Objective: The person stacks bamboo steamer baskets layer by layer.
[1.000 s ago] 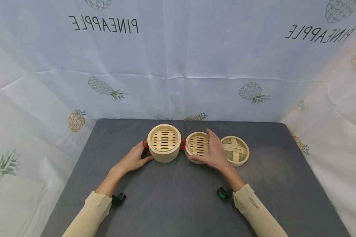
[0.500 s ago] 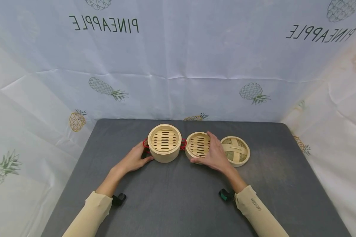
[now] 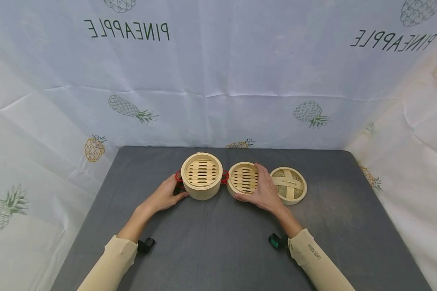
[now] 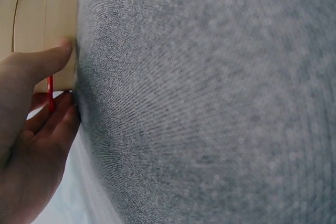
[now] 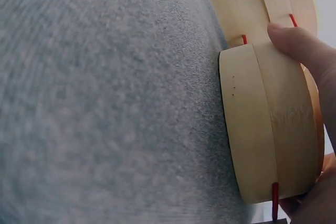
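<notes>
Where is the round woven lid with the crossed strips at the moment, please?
In the head view, the woven lid lies right of centre on the dark table, just right of the slatted basket that the right hand holds.

My head camera sits high over the near side of the table (image 3: 211,246) and looks forward and down. It is the farthest back, so I get the table's far edge, both far corners, the left hand (image 3: 164,195) and the right hand (image 3: 264,192). The near edge is cut off.

My left wrist camera is low and close, tipped sideways, so the table top fills the right part. My right wrist camera is low and close too, tipped the other way, with the table top on the left.

All three views share the tall steamer (image 4: 47,14). Only the head and right wrist views share the short steamer (image 5: 270,124).
</notes>
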Action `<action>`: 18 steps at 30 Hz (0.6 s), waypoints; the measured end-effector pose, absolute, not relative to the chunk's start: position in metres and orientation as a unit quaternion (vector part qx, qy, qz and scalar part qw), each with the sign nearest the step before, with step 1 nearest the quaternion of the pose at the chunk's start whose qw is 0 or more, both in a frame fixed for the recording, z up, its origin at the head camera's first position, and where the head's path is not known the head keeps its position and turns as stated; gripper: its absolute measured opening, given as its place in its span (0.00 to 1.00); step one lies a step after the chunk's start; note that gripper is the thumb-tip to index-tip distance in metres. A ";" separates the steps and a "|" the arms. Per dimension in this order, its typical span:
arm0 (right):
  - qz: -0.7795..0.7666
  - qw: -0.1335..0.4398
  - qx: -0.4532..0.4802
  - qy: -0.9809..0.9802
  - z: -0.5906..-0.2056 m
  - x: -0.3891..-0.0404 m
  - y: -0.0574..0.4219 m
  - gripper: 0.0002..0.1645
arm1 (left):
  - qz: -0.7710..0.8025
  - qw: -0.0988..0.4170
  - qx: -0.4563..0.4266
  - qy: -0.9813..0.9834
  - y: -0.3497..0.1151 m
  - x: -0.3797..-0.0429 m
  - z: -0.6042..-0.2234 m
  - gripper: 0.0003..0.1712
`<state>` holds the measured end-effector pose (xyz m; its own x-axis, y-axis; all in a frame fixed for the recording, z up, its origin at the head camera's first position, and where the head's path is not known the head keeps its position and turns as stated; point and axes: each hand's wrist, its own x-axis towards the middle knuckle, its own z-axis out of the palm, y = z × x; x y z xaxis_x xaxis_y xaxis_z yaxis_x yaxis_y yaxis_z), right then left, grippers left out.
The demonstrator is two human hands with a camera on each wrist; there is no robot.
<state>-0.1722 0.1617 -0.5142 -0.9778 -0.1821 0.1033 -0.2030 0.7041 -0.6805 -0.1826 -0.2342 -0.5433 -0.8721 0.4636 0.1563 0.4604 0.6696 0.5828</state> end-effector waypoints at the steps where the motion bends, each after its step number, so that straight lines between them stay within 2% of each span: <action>1: 0.372 0.017 0.104 -0.922 -0.515 -0.172 0.162 0.80 | 0.317 0.001 0.251 0.914 -0.236 -0.185 -0.549 0.45; 6: 0.378 0.028 0.103 -0.920 -0.517 -0.170 0.162 0.79 | 0.305 -0.009 0.256 0.917 -0.244 -0.196 -0.573 0.46; 18: 0.385 0.027 0.111 -0.916 -0.513 -0.160 0.163 0.78 | 0.299 0.004 0.242 0.923 -0.247 -0.200 -0.580 0.48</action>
